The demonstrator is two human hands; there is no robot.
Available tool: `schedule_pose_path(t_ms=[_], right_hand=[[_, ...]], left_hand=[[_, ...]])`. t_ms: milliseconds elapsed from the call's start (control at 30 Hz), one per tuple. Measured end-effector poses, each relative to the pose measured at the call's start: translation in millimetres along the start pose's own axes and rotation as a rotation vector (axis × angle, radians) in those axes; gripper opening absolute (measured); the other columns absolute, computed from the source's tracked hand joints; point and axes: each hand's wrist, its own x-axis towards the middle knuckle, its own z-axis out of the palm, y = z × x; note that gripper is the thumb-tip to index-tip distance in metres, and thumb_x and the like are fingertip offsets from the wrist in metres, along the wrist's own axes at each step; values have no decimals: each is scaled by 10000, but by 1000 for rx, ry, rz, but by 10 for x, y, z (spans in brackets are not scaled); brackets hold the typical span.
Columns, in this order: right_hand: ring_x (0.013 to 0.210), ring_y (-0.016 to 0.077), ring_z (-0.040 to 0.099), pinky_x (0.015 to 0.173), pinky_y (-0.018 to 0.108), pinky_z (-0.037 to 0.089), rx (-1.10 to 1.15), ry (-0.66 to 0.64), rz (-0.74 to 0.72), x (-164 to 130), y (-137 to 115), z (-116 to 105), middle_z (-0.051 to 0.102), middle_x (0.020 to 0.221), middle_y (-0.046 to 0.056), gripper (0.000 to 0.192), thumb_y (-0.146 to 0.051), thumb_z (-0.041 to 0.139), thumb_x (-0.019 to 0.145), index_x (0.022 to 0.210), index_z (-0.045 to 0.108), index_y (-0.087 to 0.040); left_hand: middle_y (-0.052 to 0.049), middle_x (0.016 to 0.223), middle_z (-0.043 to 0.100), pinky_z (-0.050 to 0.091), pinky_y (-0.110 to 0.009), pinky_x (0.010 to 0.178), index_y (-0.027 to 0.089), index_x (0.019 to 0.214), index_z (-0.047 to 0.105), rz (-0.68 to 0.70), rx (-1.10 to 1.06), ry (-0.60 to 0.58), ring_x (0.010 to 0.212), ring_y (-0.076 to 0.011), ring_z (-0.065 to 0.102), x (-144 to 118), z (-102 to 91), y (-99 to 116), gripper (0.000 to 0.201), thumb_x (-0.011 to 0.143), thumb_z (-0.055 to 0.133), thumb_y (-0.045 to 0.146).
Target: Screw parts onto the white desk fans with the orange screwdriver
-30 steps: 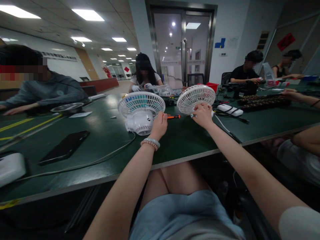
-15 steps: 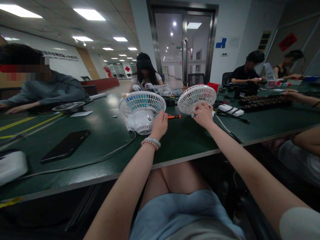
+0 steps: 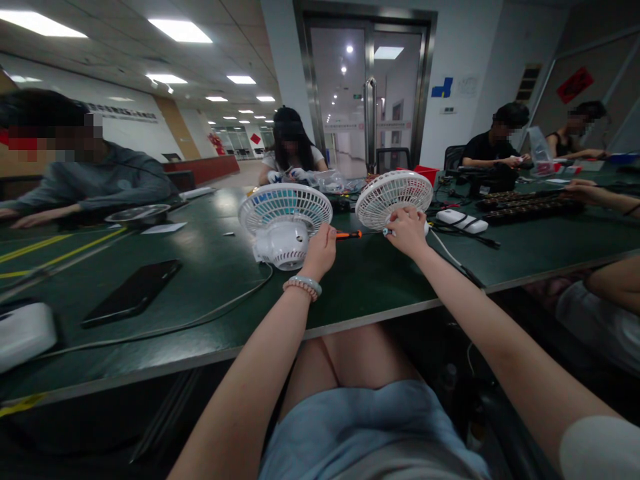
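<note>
Bright ceiling panels (image 3: pixel 180 30) light the room evenly; they glare off the dark table (image 3: pixel 210 220) at far left. Edges bend and blur; shadows stay soft.

Very little has shifted over the last second: the left hand (image 3: pixel 319 252) has crept slightly to the right and a touch lower beside the fan motor housing (image 3: pixel 283 243), and the orange screwdriver (image 3: pixel 349 234) it grips has slid a little the same way. The right hand (image 3: pixel 407 231) has also edged rightward and lower under the loose fan grille (image 3: pixel 394 195), which has drifted a little right with it. The person (image 3: pixel 293 148) across the table (image 3: pixel 210 267) now shows the hands raised a bit differently over the clear bag.
</note>
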Motion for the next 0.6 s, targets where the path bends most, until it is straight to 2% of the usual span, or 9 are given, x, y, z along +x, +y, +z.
schedule_pose_path(t_ms=[400, 600], right_hand=[[1101, 286, 307, 866, 459, 206, -9, -4, -3, -7, -8, -3, 531, 1124, 70, 193, -314, 525, 798, 846, 699, -246], [1098, 281, 311, 872, 458, 199, -6, -4, 6, -3, -4, 13, 533, 1135, 65, 196, -324, 523, 803, 832, 703, -252]], left_hand=[[-42, 710, 552, 396, -295, 623, 183, 915, 524, 0, 15, -15, 658, -169, 534, 0, -20, 16, 365, 911, 240, 412], [-18, 721, 529, 406, -284, 639, 187, 974, 494, -22, -66, -10, 668, -149, 513, -19, -6, 15, 327, 902, 264, 408]])
